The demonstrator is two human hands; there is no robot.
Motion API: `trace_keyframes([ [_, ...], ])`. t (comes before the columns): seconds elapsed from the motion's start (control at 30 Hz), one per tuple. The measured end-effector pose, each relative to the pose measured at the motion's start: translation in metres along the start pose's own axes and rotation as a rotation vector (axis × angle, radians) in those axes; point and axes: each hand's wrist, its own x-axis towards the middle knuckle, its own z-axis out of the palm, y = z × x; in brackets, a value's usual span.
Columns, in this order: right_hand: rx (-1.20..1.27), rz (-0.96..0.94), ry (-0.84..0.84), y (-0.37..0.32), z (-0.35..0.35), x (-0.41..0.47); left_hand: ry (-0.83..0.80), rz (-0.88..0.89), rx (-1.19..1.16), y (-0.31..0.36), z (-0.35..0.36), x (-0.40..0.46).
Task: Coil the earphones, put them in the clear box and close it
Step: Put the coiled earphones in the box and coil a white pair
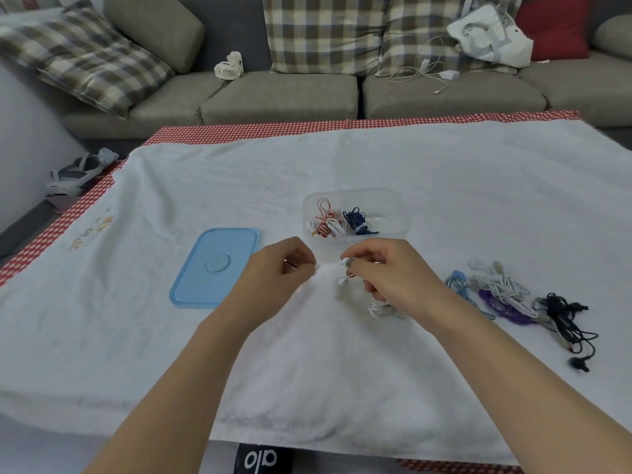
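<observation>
White earphones (380, 308) are between my two hands just in front of the clear box (396, 203). My right hand (386, 271) pinches the earbud end, and part of the cord lies bunched under it on the cloth. My left hand (273, 278) has curled fingers pinching what looks like the thin white cord, which is hard to see against the cloth. The open box holds a red-and-white coil (325, 224) and a dark blue coil (357, 222). Its blue lid (215, 266) lies flat to the left.
A pile of uncoiled earphones (513, 294), blue, white, purple and black, lies on the white cloth (342, 371) to the right. A sofa with checked cushions, a small fan (229, 66) and a white charger cable (424, 68) stands behind the table.
</observation>
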Motion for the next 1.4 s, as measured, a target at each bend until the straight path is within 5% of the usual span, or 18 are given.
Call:
trace_keyframes([
  [0.43,0.052,0.016,0.0,-0.001,-0.007,-0.003,-0.139,-0.124,-0.455,0.02,0.022,0.005],
  [1.4,0.033,-0.045,0.067,0.001,-0.01,-0.004,-0.091,0.002,-0.285,0.03,0.021,-0.001],
])
